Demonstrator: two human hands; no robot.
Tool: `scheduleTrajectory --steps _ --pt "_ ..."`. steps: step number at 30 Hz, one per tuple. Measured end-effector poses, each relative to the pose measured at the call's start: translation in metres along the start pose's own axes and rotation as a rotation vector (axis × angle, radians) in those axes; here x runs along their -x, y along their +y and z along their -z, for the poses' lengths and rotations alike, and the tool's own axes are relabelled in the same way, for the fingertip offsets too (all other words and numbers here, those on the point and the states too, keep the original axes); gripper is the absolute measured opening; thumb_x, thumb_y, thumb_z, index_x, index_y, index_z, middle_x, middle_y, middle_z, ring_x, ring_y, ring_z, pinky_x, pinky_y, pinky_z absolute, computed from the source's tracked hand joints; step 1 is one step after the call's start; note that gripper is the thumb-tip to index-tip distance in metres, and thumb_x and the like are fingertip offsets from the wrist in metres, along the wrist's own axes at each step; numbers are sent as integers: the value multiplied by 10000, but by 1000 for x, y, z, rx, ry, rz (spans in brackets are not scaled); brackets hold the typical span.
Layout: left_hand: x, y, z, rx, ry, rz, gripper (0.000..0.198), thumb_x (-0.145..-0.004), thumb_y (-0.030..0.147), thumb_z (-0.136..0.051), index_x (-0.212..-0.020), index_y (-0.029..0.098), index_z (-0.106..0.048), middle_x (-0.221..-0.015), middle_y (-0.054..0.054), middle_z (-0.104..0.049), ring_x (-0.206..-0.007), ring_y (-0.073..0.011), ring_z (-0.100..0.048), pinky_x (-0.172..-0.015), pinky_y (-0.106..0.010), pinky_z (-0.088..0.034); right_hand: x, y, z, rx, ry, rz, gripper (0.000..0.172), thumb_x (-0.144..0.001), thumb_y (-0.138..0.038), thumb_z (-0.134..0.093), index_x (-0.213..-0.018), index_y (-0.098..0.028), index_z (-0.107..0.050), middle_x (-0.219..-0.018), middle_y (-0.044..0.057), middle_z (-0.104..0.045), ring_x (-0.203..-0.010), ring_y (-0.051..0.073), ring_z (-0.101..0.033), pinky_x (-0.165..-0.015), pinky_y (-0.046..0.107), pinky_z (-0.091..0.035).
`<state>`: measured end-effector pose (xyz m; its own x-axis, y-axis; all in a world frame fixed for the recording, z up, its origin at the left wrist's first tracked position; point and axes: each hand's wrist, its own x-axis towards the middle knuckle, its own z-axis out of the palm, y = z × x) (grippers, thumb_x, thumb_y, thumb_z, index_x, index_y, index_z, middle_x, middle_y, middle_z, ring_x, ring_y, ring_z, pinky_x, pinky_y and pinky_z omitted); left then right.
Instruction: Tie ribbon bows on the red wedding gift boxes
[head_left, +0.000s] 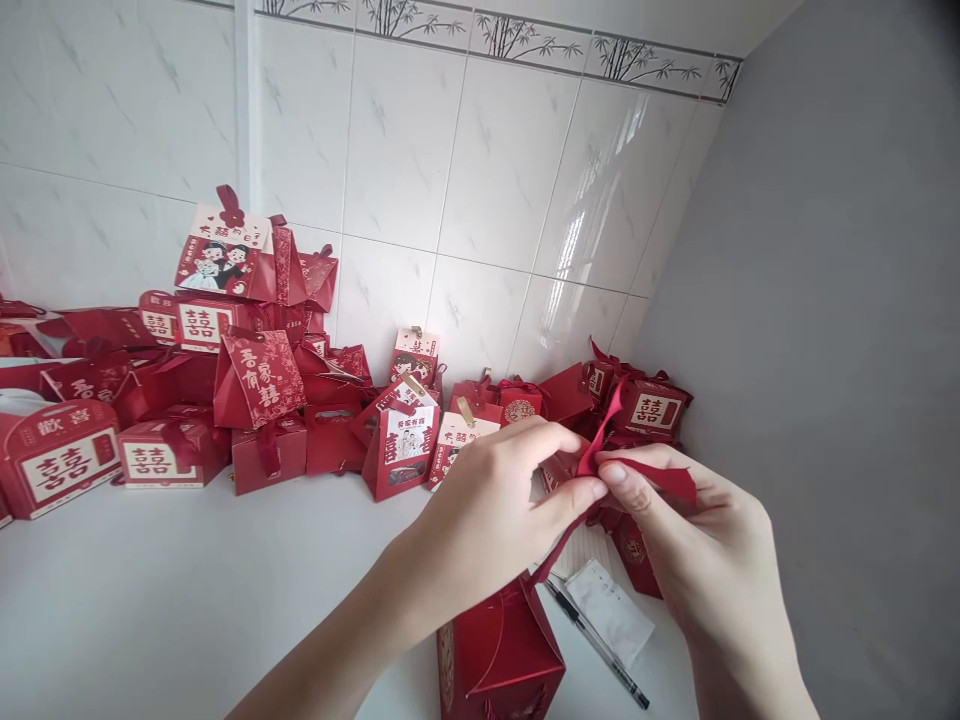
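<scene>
A red ribbon is pinched between the fingers of my left hand and my right hand, whose thumbs nearly meet at its fold. One end stands up above the fingers, and another lies across the right hand. A further strip of it runs down toward a red gift box on the table below my hands. The box has a curved, folded top and a round pale pattern on its left side. Its lower part is cut off by the frame, and my left wrist overlaps its upper edge.
Many red gift boxes are piled against the tiled wall on the left, others at the right corner. A pen and a white paper packet lie on the white table. The grey wall borders the right.
</scene>
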<state>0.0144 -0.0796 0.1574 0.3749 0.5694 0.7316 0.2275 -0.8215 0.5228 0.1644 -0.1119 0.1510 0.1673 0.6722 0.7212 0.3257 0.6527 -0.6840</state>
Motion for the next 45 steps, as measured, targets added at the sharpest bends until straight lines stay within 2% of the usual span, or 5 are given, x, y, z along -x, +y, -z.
scheduleTrajectory --steps 8,21,32,39,45 --pt "-4 -9 -2 234 70 67 117 -852 274 -511 -846 196 -599 -797 -1 -630 -702 -121 -588 -658 -252 -481 -1 2 1 142 41 133 41 -783 -255 -662 -786 -258 -703 -857 9 -668 -788 187 -630 -660 248 -555" --pt "-16 -19 15 724 -73 358 49 -794 168 -496 -748 162 -513 -562 33 -549 -525 -78 -508 -512 -202 -396 -4 15 6 -117 52 -106 188 -801 -392 -645 -876 -223 -678 -683 6 -601 -616 146 -572 -548 254 -495" --pt "-17 -22 14 992 -200 357 177 -819 298 -560 -703 165 -544 -622 34 -498 -529 -66 -488 -560 -220 -426 -14 22 1 -413 -308 -204 285 -808 -406 -626 -660 -180 -537 -551 -40 -457 -459 85 -400 -446 225 -370" --pt "-23 -21 16 1205 77 421 131 -840 246 -497 -737 180 -545 -598 49 -459 -432 -37 -395 -460 -184 -392 -14 16 14 -293 -700 -195 261 -815 -339 -631 -631 -162 -573 -543 -34 -476 -471 80 -399 -438 201 -351" --pt "-28 -29 20 1035 447 369 157 -855 297 -504 -730 204 -523 -613 38 -507 -491 -53 -476 -468 -181 -406 -17 9 32 -92 -1146 -172 206 -813 -354 -617 -728 -173 -670 -619 4 -588 -538 113 -509 -511 222 -441"
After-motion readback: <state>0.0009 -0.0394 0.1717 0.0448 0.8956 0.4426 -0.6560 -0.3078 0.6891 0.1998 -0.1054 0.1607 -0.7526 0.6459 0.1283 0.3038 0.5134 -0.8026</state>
